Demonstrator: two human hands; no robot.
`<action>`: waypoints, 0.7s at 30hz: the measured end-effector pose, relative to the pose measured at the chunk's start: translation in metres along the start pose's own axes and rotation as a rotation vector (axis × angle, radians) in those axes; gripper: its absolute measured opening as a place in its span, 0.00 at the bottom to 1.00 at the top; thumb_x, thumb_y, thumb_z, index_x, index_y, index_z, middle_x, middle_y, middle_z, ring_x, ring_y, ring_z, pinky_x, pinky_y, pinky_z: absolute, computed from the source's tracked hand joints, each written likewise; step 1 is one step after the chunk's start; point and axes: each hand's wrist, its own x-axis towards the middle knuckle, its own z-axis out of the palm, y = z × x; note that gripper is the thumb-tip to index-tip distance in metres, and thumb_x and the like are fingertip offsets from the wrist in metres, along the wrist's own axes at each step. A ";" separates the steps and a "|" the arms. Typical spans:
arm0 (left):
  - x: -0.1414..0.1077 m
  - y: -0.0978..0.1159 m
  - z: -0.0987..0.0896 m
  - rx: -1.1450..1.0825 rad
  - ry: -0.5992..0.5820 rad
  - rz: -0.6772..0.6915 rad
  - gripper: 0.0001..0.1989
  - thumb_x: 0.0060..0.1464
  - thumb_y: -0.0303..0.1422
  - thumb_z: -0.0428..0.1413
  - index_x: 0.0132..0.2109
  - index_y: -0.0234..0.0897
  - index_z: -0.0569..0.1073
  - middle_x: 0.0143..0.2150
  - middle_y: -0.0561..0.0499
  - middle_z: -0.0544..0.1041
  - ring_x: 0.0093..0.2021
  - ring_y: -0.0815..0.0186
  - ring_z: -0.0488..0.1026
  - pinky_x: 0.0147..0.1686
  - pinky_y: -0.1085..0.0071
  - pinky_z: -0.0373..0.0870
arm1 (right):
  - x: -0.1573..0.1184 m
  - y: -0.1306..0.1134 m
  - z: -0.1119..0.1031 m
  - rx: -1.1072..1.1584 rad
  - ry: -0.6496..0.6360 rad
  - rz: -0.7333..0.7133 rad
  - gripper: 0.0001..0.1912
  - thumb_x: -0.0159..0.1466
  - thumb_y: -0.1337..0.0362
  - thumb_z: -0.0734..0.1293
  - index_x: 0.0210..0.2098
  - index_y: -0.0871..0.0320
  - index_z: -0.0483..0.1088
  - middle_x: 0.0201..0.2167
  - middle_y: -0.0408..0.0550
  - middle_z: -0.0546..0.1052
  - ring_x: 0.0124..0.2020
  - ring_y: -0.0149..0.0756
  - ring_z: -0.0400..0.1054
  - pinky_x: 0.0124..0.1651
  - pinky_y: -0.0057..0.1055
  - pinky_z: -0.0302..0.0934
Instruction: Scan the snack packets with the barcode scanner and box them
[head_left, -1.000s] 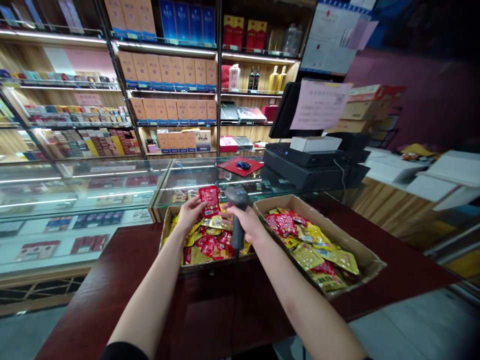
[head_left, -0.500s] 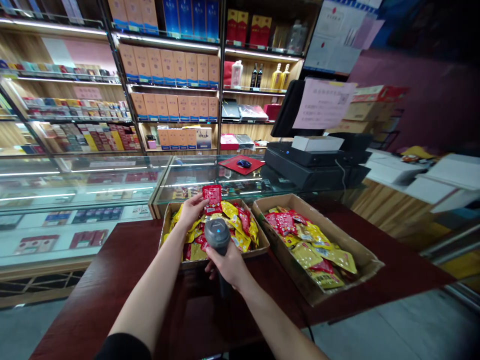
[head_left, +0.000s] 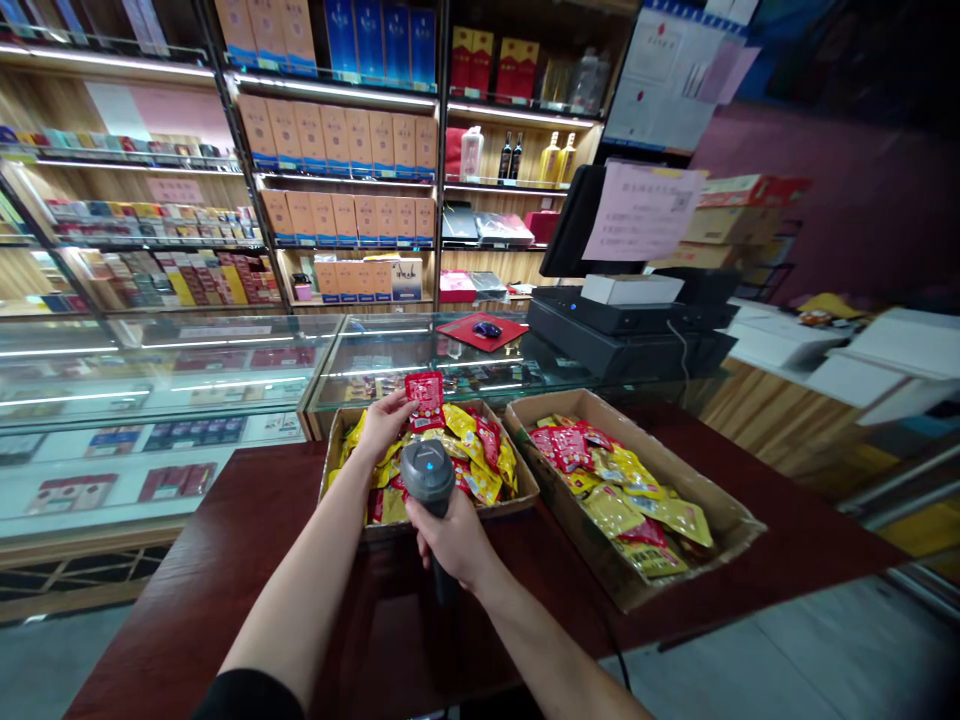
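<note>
My left hand [head_left: 386,425] pinches the edge of a red packet [head_left: 425,400], held upright above the left cardboard box [head_left: 529,490]. That box is filled with yellow and red packets. My right hand [head_left: 456,540] is wrapped round the handle of a dark grey scanner [head_left: 427,472], whose head shows a small blue light. The scanner head is just below the red packet, over the near edge of the left box, and the two look apart. To the right, a second cardboard box [head_left: 731,500] holds more red, yellow and gold packets.
Both boxes rest on a dark red table [head_left: 247,520]. Behind it is a glass display counter [head_left: 225,350] with a mouse [head_left: 487,329] on a red mat. A monitor [head_left: 574,220] and a cash drawer [head_left: 600,340] stand at the back right. A cable hangs near the table's front edge.
My right hand and the scanner have shifted slightly left. My left hand and the red packet have hardly moved.
</note>
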 end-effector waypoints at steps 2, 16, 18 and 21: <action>0.000 0.001 0.000 -0.002 -0.003 -0.002 0.25 0.41 0.40 0.66 0.48 0.37 0.76 0.40 0.48 0.80 0.31 0.66 0.75 0.27 0.75 0.70 | 0.001 0.001 0.000 -0.005 0.008 0.006 0.13 0.54 0.56 0.67 0.21 0.56 0.63 0.08 0.36 0.63 0.08 0.26 0.55 0.12 0.24 0.54; 0.003 -0.005 -0.003 -0.027 0.017 -0.001 0.25 0.40 0.38 0.66 0.48 0.35 0.76 0.44 0.45 0.79 0.38 0.60 0.77 0.32 0.70 0.74 | 0.003 0.006 -0.004 0.015 0.031 -0.005 0.13 0.54 0.55 0.66 0.22 0.56 0.64 0.08 0.36 0.64 0.08 0.28 0.55 0.11 0.25 0.55; 0.002 -0.002 -0.002 -0.015 0.001 -0.002 0.25 0.40 0.39 0.66 0.48 0.36 0.76 0.41 0.46 0.80 0.34 0.63 0.76 0.29 0.72 0.72 | 0.002 0.006 -0.003 0.024 0.035 -0.006 0.12 0.54 0.55 0.67 0.23 0.56 0.64 0.08 0.36 0.64 0.08 0.28 0.55 0.12 0.25 0.55; -0.001 0.002 0.001 -0.004 0.006 -0.006 0.26 0.40 0.40 0.66 0.48 0.36 0.76 0.38 0.48 0.80 0.29 0.67 0.75 0.25 0.75 0.69 | 0.002 0.006 -0.004 0.028 0.037 0.009 0.12 0.54 0.55 0.67 0.22 0.56 0.65 0.08 0.36 0.63 0.08 0.28 0.55 0.12 0.26 0.54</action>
